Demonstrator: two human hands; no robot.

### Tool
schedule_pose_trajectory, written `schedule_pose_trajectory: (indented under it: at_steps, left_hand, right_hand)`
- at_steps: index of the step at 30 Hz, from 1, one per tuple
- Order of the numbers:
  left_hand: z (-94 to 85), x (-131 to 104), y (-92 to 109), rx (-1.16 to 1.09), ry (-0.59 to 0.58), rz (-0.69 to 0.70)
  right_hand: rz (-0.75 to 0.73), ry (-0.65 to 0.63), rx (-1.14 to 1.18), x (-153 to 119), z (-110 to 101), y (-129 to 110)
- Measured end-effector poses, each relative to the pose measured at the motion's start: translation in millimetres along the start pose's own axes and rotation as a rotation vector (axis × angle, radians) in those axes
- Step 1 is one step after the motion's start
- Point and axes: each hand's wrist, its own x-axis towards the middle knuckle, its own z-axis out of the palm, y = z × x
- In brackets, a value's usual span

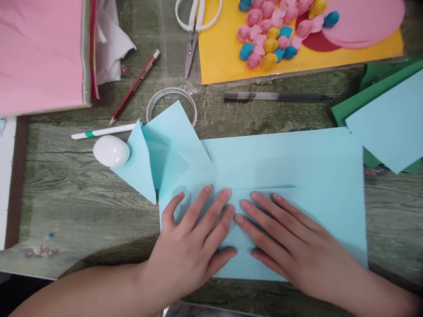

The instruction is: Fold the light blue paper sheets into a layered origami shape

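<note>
Table: its wood-grain top [76, 198] carried everything below.
Large light-blue sheet: it [330, 176] lay flat by the table's near edge, under both hands.
Straight line on it: a paper edge [264, 188] ran just beyond the fingertips, probably that of a second light-blue piece, though the hands covered much of it.
Left hand: it [194, 240] pressed palm down, fingers spread, grasping nothing.
Right hand: it [297, 242] lay just beside the left, fingers extended over the paper, likewise grasping nothing.
Folded light-blue paper: it [176, 136] stood partly open over the sheet's far left corner.
White egg-shaped object: it [110, 151] rested against that paper's left flap.
Farther from the near edge: a white pen with a green band [109, 130], a tape roll [172, 91], a pencil [135, 86], scissors [191, 44] and a black pen [277, 96].
Beyond the sheet's far right corner: green paper [343, 105] lay under another light-blue piece [393, 123].
</note>
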Motion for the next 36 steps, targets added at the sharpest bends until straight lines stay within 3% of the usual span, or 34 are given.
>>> schedule_pose_trajectory:
  at_steps: [17,36]
  left_hand:
    - [-2.3,1.9,-3.0,-0.001,0.115,0.135]
    - [0.0,-1.1,-0.8,-0.009,0.045,0.09]
  right_hand:
    - [-0.022,0.004,-0.021,1.7,-0.3,1.7]
    - [0.001,-0.003,-0.006,2.0,-1.2,2.1]
